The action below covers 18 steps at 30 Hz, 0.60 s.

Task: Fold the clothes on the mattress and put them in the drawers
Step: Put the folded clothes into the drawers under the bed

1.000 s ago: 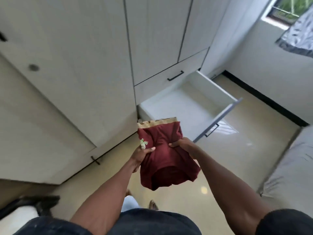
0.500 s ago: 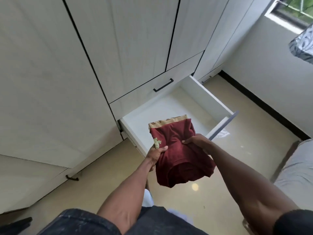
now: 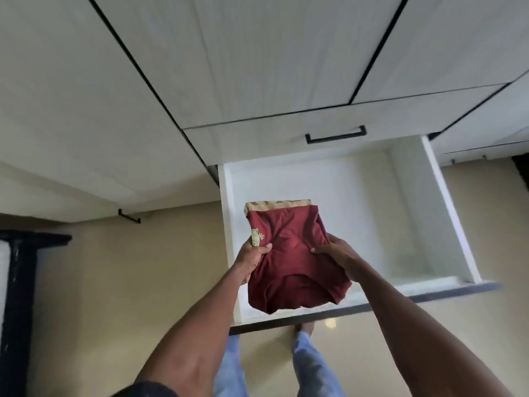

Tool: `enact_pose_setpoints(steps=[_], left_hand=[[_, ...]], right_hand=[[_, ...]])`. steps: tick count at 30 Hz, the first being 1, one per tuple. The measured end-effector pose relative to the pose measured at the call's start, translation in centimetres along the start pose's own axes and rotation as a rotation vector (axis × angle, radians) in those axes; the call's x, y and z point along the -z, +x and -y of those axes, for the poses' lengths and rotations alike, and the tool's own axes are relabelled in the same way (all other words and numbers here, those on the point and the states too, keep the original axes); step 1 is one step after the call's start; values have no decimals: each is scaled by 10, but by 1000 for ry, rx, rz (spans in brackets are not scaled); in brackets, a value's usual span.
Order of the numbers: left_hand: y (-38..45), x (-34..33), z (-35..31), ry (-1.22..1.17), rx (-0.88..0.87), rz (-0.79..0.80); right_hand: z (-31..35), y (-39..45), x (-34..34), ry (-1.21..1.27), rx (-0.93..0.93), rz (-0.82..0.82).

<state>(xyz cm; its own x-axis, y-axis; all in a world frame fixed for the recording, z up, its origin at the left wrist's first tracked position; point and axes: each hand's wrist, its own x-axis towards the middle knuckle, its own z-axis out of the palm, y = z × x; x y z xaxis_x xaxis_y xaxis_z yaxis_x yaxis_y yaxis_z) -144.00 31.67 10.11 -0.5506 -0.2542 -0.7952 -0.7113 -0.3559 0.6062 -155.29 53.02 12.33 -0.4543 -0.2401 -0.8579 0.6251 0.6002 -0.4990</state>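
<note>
I hold a folded dark red garment (image 3: 289, 262) with a tan waistband and a small pale green emblem over the open white drawer (image 3: 369, 213). My left hand (image 3: 253, 255) grips its left edge just below the emblem, thumb on top. On the right side, my right hand (image 3: 336, 255) grips the cloth with the fingers curled under it. The garment hangs above the drawer's left half; its lower end droops past the drawer's dark front edge. The drawer's white bottom shows nothing lying in it.
A shut drawer with a black handle (image 3: 335, 135) sits above the open one, under tall white wardrobe doors (image 3: 257, 53). Another black handle (image 3: 129, 216) is low on the left. A dark frame (image 3: 20, 282) stands at far left. Beige tiled floor (image 3: 114, 296) surrounds my legs.
I have stepped up squarely in front of the drawer. Both hands have carried the red garment forward, so it now hangs over the drawer's inside rather than before it.
</note>
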Motion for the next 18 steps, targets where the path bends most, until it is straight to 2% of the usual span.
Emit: enact_pose_setpoints(steps=[7,9,11,12,13,15,17,18], left_hand=[[109,-7,42,57,-91,-213],[131,-3,49,212,-145,-382],[141,-4,61,481,-176,-589],[144,-7,72,634,-245,-621],[148,-10,86,805,-314,-560],[156,-15,110,1123,-317,-277],[162,-17,131,1269,-159,-65],[165,-18,139,1270,-117,-32]], right_hand=[[-29,121,-13,-13,186,-69],[-40,159,-23,-45,171,-92],[-54,185,-37,-419,148,-269],[-61,191,-44,-624,208,-354],[-68,196,-51,-766,323,-386],[-74,200,-58,-1000,539,-255],[-84,208,-61,-1198,519,-53],[-89,212,-62,-1238,457,2]])
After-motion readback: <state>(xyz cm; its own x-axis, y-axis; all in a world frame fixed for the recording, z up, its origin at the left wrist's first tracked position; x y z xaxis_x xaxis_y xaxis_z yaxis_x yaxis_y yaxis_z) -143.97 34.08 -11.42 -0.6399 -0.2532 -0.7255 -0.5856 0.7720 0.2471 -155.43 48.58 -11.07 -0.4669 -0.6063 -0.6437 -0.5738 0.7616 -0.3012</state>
